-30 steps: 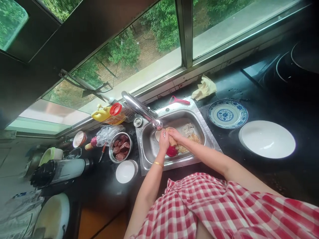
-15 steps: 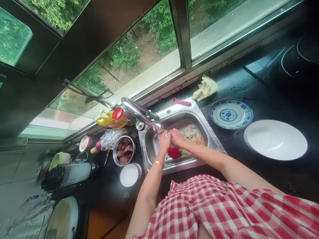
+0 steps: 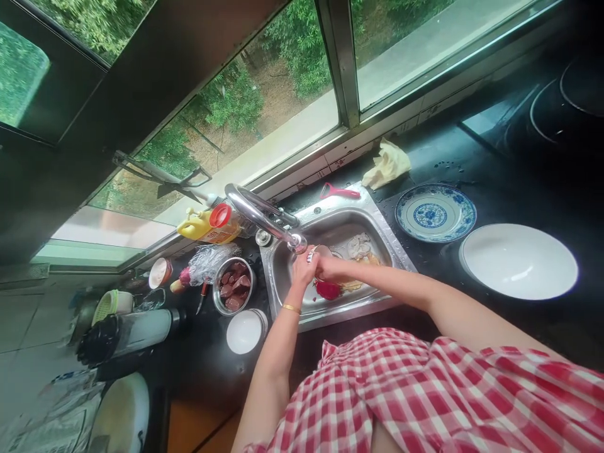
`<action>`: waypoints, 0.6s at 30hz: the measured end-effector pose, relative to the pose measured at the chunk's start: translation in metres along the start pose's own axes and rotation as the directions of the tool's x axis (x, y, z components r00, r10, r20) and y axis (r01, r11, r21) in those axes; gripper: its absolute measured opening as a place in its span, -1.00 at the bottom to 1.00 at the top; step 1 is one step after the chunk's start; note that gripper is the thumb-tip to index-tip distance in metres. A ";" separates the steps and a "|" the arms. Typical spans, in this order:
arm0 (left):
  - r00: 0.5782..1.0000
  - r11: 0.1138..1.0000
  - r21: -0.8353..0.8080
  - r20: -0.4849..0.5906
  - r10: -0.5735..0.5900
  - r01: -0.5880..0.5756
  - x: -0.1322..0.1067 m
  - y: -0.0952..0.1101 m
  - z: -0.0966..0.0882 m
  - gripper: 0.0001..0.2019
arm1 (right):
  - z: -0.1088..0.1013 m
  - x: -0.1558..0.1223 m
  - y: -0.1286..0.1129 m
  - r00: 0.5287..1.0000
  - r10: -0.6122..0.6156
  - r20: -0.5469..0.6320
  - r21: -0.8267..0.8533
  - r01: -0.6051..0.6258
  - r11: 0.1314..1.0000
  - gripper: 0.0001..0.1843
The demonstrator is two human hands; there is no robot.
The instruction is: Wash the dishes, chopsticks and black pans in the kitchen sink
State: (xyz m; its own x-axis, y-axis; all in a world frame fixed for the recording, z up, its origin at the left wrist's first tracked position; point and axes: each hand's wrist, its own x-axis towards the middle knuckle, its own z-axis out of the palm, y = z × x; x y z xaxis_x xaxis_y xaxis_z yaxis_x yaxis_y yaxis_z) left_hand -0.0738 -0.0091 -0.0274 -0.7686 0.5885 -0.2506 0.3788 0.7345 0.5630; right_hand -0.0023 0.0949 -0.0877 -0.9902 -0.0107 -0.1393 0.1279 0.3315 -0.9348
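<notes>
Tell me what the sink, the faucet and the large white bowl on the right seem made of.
The sink: looks like stainless steel, brushed grey with soft reflections on its walls. The faucet: polished metal, probably chromed, with bright glints. The large white bowl: likely glazed ceramic, smooth and glossy, though plastic cannot be ruled out.

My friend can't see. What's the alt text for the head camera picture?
A person's left hand and right hand meet under the faucet over a steel sink; what they hold is unclear. A red thing lies in the sink below them. A metal bowl of reddish pieces stands to the left, a blue-and-white plate and white bowl to the right.
</notes>
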 end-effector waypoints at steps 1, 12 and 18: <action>0.998 0.998 0.004 0.007 -0.064 0.064 0.001 0.001 0.003 -0.60 | -0.003 0.000 0.002 0.999 0.011 -0.031 -0.183 -0.017 0.983 -0.73; 0.969 0.961 -0.142 -0.032 -0.244 0.237 -0.002 0.003 0.027 -0.50 | -0.025 0.014 0.002 0.744 0.450 -0.494 0.184 -0.417 0.890 -0.77; 0.989 0.983 -0.139 -0.070 -0.134 0.123 -0.003 0.006 0.020 -0.54 | -0.001 0.013 -0.009 0.947 0.319 -0.045 0.762 -0.174 0.624 -0.79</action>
State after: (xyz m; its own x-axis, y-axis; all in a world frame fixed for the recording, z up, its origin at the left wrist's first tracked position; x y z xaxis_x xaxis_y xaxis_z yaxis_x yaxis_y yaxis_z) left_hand -0.0591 0.0008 -0.0390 -0.8465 0.4600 -0.2680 0.2062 0.7473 0.6317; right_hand -0.0169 0.0931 -0.0806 -0.8993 0.1380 -0.4150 0.2948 -0.5097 -0.8083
